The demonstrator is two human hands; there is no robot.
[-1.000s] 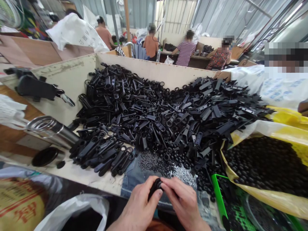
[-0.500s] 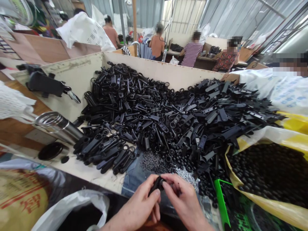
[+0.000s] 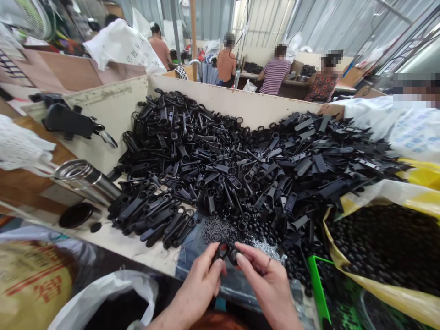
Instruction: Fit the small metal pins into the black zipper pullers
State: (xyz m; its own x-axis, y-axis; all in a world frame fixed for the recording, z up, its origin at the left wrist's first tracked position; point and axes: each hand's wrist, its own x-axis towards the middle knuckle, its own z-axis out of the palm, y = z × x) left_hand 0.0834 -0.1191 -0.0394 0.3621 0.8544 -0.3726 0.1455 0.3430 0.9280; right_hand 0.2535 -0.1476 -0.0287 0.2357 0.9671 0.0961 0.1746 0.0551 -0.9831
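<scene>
Low in the middle, my left hand (image 3: 201,286) pinches a small black plastic part with a ring end (image 3: 221,251). My right hand (image 3: 266,285) meets it from the right, fingertips pinched on a small black ring piece (image 3: 233,256) pressed against that part. Just beyond my fingers lie a patch of small metal screws (image 3: 220,230) and small black rings (image 3: 256,227). A big heap of black plastic handle parts (image 3: 240,160) fills the wooden bin (image 3: 113,107) behind them.
A yellow bag of small black round pieces (image 3: 385,243) sits at the right, with a green crate edge (image 3: 318,288) beside it. A steel flask (image 3: 84,181) and black lid (image 3: 74,215) lie at the left. A white bag (image 3: 103,298) is below. Several people work at the back.
My hands have lifted slightly and spread a little, so the ring end of the part now shows between my fingertips. The view has shifted slightly.
</scene>
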